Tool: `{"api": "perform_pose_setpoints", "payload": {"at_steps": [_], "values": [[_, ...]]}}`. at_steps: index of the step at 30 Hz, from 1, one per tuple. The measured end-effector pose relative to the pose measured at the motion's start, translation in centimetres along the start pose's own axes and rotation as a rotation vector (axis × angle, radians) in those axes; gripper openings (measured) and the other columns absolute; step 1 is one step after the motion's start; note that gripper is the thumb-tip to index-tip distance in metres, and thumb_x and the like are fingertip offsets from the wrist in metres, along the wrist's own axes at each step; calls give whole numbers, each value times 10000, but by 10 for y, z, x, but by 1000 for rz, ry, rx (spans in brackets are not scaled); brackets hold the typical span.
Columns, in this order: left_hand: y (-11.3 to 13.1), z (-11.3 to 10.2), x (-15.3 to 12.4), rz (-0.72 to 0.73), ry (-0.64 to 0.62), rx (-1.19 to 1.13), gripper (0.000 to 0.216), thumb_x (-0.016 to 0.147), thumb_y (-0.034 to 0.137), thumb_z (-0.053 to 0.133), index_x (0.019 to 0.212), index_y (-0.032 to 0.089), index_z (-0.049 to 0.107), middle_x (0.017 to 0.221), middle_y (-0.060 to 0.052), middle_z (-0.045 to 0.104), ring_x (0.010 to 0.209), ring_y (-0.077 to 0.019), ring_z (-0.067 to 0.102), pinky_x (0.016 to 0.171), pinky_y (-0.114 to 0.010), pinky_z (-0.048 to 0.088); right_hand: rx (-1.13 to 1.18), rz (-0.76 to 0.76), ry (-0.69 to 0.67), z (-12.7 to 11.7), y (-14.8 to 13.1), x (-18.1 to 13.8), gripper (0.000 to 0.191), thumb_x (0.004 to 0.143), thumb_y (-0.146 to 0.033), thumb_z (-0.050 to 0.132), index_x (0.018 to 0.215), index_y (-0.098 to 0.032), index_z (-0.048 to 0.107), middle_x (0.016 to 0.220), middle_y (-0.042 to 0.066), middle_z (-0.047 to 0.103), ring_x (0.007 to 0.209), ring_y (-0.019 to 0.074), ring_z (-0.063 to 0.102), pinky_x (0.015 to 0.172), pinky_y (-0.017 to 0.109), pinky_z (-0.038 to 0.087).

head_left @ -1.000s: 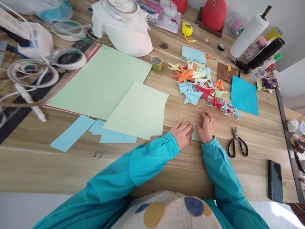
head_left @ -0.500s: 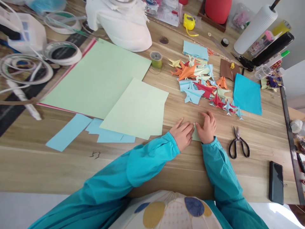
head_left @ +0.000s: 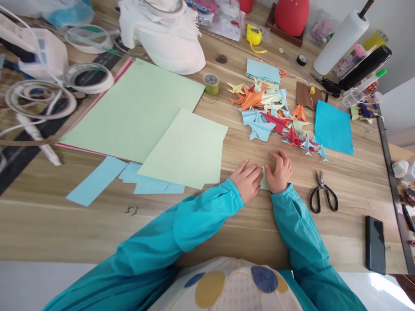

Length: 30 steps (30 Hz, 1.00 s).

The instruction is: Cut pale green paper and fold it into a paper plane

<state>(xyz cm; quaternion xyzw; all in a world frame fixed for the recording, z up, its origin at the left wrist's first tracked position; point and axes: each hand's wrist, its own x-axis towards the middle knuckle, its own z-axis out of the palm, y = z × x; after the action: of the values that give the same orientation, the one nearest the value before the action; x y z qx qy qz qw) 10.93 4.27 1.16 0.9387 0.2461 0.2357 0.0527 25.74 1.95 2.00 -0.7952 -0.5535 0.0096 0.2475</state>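
Observation:
A small pale green piece of paper [head_left: 265,180] lies on the wooden table [head_left: 246,224], mostly covered by both hands. My left hand [head_left: 247,180] rests flat on its left side, fingers stretched out together and pressing down. My right hand [head_left: 279,172] sits on its right side with fingers curled, pressing the paper too. Both arms wear teal sleeves. Just beyond the hands lies a pile of folded paper shapes [head_left: 272,114] in orange, red, blue and pale green.
Black scissors [head_left: 323,194] lie right of my hands, a dark phone [head_left: 375,244] nearer the edge. Large pale green sheets [head_left: 188,149] and light blue strips [head_left: 97,180] lie left. A blue sheet [head_left: 333,127], tape rolls [head_left: 89,78], thread spool [head_left: 211,83] and clutter fill the back.
My hands stay pressed on the small green paper; the right hand's fingers have shifted slightly. The view has moved a little with my head.

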Motion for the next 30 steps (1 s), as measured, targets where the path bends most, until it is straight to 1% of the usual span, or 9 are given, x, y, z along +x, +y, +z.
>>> {"api": "perform_pose_setpoints", "payload": {"at_steps": [6,9,11,14,16,21,23,26,30], "values": [[-2,2,0,12,-23,-6,356,864,263,450,1134,102,615,1175,-133,615,1141,-268,504,1068,-524,283,9,-97,51,2,7,-4,339,820,-274,523,1143,-176,550,1273,139,501,1179,264,446,983,420,359],[-2,-1,1,10,-52,2,371,862,278,451,1149,104,609,1226,-137,594,1172,-276,488,1063,-527,289,-31,-219,44,-4,9,-13,222,863,-253,482,1021,-204,630,1232,119,530,1164,249,456,970,400,368],[-1,-1,2,13,-68,13,388,860,276,448,1169,96,596,1264,-140,574,1203,-282,466,1060,-529,293,-93,-316,26,-8,10,-22,228,874,-202,455,972,-219,660,1211,102,555,1187,250,440,978,406,349],[1,0,2,39,-84,34,410,866,258,426,1204,77,570,1288,-139,559,1249,-282,430,1068,-537,280,-216,-391,-8,-13,10,-34,322,845,-143,465,1122,-197,620,1216,121,567,1199,271,426,1006,462,294],[2,3,0,61,-87,57,412,874,242,407,1214,70,563,1304,-144,546,1277,-279,405,1079,-542,261,-270,-410,-23,-14,8,-40,359,841,-129,463,1174,-176,592,1213,129,577,1192,274,431,1019,486,263],[3,11,-2,92,-93,78,412,853,181,412,1219,66,562,1336,-147,516,1295,-276,388,1087,-547,259,-333,-438,3,-17,3,-44,318,884,-137,420,1138,-166,610,1186,124,606,1177,268,453,1053,497,195],[4,11,-3,94,-89,84,404,852,156,411,1213,64,566,1309,-144,543,1264,-278,426,1077,-545,284,-320,-432,-13,-19,2,-45,315,888,-129,415,1128,-167,616,1185,127,604,1179,265,454,1053,497,200],[9,9,-2,97,-74,133,380,864,102,388,1183,70,592,1265,-146,577,1189,-264,499,1065,-509,325,-290,-404,-48,-22,5,-48,302,885,-134,438,1123,-175,619,1181,130,602,1181,266,453,1042,506,220],[14,10,0,89,-37,172,365,875,70,358,1121,59,627,1218,-133,610,1137,-249,536,1057,-467,352,-284,-376,-66,-31,10,-58,246,888,-201,480,1084,-192,629,1189,120,601,1187,266,451,1039,507,215]]}}
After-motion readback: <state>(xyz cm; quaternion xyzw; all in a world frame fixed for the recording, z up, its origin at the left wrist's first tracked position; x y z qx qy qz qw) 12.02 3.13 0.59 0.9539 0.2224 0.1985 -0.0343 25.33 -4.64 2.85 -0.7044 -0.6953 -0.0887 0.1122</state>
